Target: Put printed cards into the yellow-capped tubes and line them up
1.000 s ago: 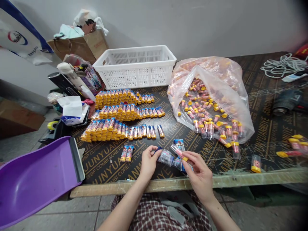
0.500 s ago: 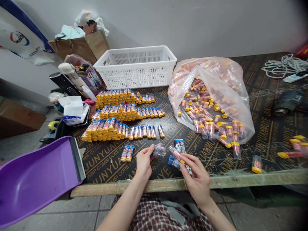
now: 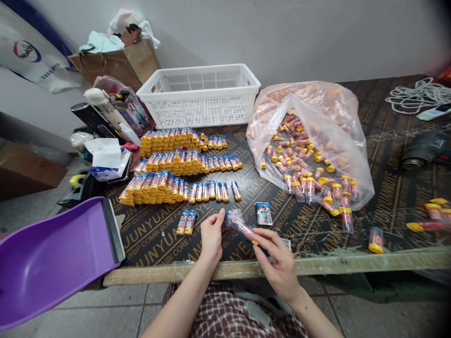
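Note:
My left hand (image 3: 212,234) pinches a printed clear plastic sleeve (image 3: 232,217) above the table's front part. Closed around the yellow-capped end of a clear tube (image 3: 246,230) with red contents, my right hand (image 3: 276,258) holds it tilted, its far end at the sleeve. Whether the tube is inside the sleeve or only against it, I cannot tell. A stack of flat printed sleeves (image 3: 263,214) lies beyond my right hand. Two sleeved tubes (image 3: 186,222) lie side by side left of my left hand. Rows of stacked sleeved tubes (image 3: 158,185) stand farther back.
A plastic bag (image 3: 317,108) spills many yellow-capped tubes at the back right. Behind the rows stands a white basket (image 3: 199,110). A purple dustpan (image 3: 59,263) is at the left edge; a heat gun (image 3: 423,150) and white cable (image 3: 416,96) lie at right.
My right hand has moved left, bringing the tube from beside the flat sleeves to the sleeve in my left hand. My left hand has stayed nearly in place.

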`<control>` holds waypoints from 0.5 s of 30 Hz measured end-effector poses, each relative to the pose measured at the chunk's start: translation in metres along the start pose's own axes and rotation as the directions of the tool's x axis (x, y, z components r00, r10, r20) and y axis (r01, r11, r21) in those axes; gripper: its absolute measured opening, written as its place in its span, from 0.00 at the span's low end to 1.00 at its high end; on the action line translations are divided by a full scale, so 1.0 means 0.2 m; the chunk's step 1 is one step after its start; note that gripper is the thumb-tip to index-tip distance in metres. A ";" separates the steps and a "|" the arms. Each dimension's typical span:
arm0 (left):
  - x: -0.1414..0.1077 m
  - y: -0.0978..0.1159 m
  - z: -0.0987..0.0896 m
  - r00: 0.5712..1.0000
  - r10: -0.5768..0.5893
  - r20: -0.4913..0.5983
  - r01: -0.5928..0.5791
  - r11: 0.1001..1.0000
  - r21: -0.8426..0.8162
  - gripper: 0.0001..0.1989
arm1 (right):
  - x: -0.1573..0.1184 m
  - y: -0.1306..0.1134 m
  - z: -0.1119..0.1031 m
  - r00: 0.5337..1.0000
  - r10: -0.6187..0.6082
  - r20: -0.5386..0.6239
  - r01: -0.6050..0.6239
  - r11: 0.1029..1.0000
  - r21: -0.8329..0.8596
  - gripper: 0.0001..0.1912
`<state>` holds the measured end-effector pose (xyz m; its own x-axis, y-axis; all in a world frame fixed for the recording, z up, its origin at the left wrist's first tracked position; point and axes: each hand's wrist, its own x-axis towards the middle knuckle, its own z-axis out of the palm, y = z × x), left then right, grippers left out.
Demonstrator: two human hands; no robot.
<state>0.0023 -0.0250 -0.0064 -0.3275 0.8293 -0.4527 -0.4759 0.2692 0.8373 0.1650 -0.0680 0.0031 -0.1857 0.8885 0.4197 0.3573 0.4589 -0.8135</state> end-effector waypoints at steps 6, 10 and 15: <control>-0.03 0.05 0.00 0.968 -0.056 0.245 0.072 0.996 -0.059 0.19 | 0.00 0.06 -0.01 0.997 0.070 0.041 -0.074 0.992 0.105 0.18; -0.05 0.08 0.00 0.943 -0.106 0.315 0.135 0.988 -0.074 0.17 | 0.00 0.07 0.00 0.995 0.083 0.056 -0.090 0.986 0.142 0.16; -0.08 0.09 0.00 0.900 -0.154 0.407 0.168 0.986 0.001 0.15 | 0.04 0.07 0.00 1.000 0.001 -0.002 -0.001 1.000 0.017 0.21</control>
<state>-0.0006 -0.0328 0.0165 0.1106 0.9044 -0.4120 -0.5231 0.4055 0.7496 0.1681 -0.0549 -0.0055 -0.1839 0.8889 0.4196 0.3421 0.4581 -0.8204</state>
